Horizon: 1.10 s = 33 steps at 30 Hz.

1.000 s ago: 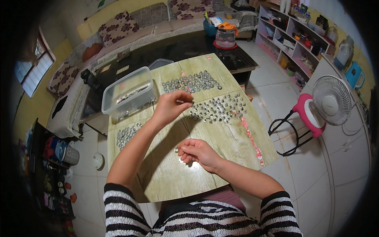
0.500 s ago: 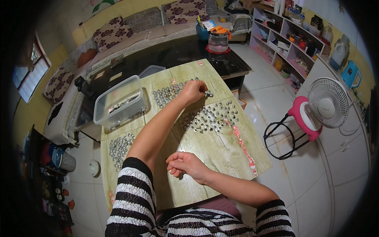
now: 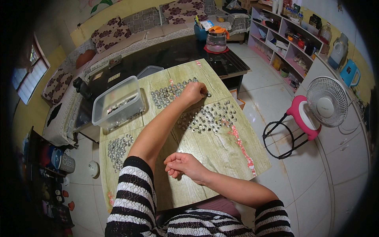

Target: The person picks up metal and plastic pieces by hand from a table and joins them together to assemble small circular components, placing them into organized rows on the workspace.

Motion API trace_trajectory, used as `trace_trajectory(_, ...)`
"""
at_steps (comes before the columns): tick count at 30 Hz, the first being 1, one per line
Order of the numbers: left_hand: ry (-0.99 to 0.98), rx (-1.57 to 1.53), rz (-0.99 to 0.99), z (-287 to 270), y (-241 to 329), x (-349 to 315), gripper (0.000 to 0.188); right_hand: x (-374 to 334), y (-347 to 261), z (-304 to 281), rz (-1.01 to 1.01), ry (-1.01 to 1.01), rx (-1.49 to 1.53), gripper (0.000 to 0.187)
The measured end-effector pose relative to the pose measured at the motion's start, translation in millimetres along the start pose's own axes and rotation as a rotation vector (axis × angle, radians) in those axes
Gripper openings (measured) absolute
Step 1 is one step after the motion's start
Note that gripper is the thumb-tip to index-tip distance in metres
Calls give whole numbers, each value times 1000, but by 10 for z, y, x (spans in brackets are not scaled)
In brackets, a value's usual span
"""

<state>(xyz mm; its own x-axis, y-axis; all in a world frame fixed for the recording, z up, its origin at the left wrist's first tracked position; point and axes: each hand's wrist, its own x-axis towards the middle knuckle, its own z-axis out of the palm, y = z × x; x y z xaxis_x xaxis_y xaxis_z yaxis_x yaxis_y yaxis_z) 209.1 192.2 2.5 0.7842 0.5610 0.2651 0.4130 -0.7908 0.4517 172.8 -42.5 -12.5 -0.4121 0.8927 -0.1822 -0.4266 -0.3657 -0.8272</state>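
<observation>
My left hand (image 3: 192,94) reaches over the far part of a light wood-patterned table (image 3: 173,144), fingers pinched at the right end of a group of small silvery metal pieces (image 3: 162,96) with round bases. One such piece (image 3: 209,94) stands by the fingertips; what they grip is mostly hidden. Another group of small metal pieces with pointed tops (image 3: 213,116) is spread to the right of my left forearm. Closer to me, my right hand (image 3: 184,166) hovers at or rests on the table with curled fingers, and whatever lies inside them is hidden.
A clear plastic box (image 3: 118,103) with small parts inside stands at the table's left edge. Below it lie more silvery pieces (image 3: 117,152). A black table (image 3: 169,53) with a glass jug (image 3: 217,41) is beyond; a fan (image 3: 327,102) sits on a pink stool at right.
My left fingertips have shifted slightly over the metal piece at the group's right end. My right hand keeps nearly the same curled pose, and the whole view has moved a little.
</observation>
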Motion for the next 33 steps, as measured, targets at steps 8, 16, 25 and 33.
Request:
trace_trajectory(8, 58, -135, -43, -304, 208, -292, 18, 13, 47, -10, -35, 11, -24, 14)
trace_trajectory(16, 14, -225, -145, -779, 491, -1315, 15, 0, 36, 18, -108, 43, -133, 13)
trace_trajectory(25, 11, -339, -337, -983, 572, -2403, 14, -189, -187, 108, -186, 94, -137, 12)
trace_trajectory(33, 164, -303, -381, -1020, 544, -2896, 13, -462, -537, -486, -324, 492, -471, 10)
